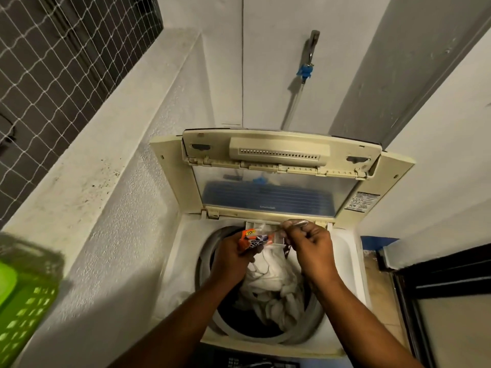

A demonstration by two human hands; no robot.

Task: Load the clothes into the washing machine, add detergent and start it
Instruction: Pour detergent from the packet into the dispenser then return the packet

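Hands meet over the open washer (348, 251), left hand (231, 258) clenched around an orange detergent sachet (252, 241), right hand (313, 245) pinching its torn clear end above white clothes (271, 280) in the drum.

Dim warm light, wide-angle bending at edges, green basket (24, 296) motion-blurred.

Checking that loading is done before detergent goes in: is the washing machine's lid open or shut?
Open. The lid stands folded up at the back, and the drum below is exposed with white clothes inside.
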